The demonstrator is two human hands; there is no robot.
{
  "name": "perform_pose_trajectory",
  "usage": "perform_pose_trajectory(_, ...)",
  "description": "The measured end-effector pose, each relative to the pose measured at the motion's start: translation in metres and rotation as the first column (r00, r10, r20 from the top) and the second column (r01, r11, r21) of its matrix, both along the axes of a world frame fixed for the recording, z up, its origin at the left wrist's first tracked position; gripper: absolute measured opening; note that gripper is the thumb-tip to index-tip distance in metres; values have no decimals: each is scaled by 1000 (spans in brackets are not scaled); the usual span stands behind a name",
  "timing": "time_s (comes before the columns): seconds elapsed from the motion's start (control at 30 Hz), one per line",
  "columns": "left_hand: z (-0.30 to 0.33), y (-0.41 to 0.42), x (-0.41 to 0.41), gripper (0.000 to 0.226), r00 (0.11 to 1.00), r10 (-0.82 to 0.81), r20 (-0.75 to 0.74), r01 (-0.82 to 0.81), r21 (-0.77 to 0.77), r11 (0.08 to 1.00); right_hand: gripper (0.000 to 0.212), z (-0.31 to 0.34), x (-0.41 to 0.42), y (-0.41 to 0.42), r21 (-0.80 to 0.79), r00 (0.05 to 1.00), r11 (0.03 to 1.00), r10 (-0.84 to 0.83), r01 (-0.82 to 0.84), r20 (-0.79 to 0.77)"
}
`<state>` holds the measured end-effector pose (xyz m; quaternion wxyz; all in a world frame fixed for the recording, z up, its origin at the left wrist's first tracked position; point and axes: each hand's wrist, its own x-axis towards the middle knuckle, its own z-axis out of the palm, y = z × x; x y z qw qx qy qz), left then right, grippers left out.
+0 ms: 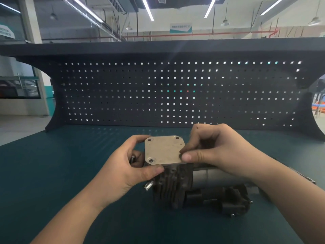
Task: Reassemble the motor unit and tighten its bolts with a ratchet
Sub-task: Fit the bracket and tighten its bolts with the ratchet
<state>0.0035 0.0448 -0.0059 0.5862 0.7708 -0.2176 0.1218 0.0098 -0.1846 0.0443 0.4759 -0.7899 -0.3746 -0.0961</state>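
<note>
Above the motor unit (pixel 184 187), left hand (pixel 126 166) and right hand (pixel 216 148) each pinch the cover plate (pixel 163 150) edges

A single head-worn wide-angle camera is looking forward and slightly down from close above the left hand (pixel 126 166) and right hand (pixel 216 150), taking in the pegboard (pixel 175 92) beyond them and ceiling lights overhead.

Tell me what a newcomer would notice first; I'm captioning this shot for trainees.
The square metal plate at centre, gripped at its edges by the left hand and right hand, just above the dark finned motor unit on the teal bench. Behind them stands a wide dark pegboard with light showing through its holes.
</note>
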Motion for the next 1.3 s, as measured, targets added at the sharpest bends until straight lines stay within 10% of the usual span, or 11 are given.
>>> perform_pose_trajectory(0.23, 0, 1, 1, 62, 999, -36, -7, 36, -6, 999, 63, 5, -7, 17, 138, 973, 973, -162, 185, -162)
perform_pose_trajectory(0.37, 1, -2, 1, 61, 1000, -23, -14, 23, -26, 999, 34, 11, -6, 44, 361, 984, 916, -154, 175, -86)
perform_pose_trajectory(0.47, 1, -3, -1, 62, 999, -45, -22, 44, -51, 998, 20, 12, -5, 59, 276, 991, 961, -59, 23, 123)
perform_pose_trajectory(0.63, 8, 6, -1, 85, 978, -170, -119, 170, -8, 985, 22, 6, 1, 55, 168, 989, 975, 139, -146, 54)
perform_pose_trajectory(0.8, 29, 17, -13, 111, 926, -355, -128, 273, -421, 865, 13, 3, 6, 58, 181, 994, 977, 103, -109, 40)
perform_pose_trajectory(1.03, 46, -17, -25, 89, 982, 10, 189, -26, 83, 996, 31, 5, 7, 60, 199, 994, 974, 106, -107, 13)
perform_pose_trajectory(1.3, 58, -35, -22, 83, 946, 226, 231, -272, 190, 943, 17, 4, 6, 59, 349, 993, 932, 118, -104, -19)
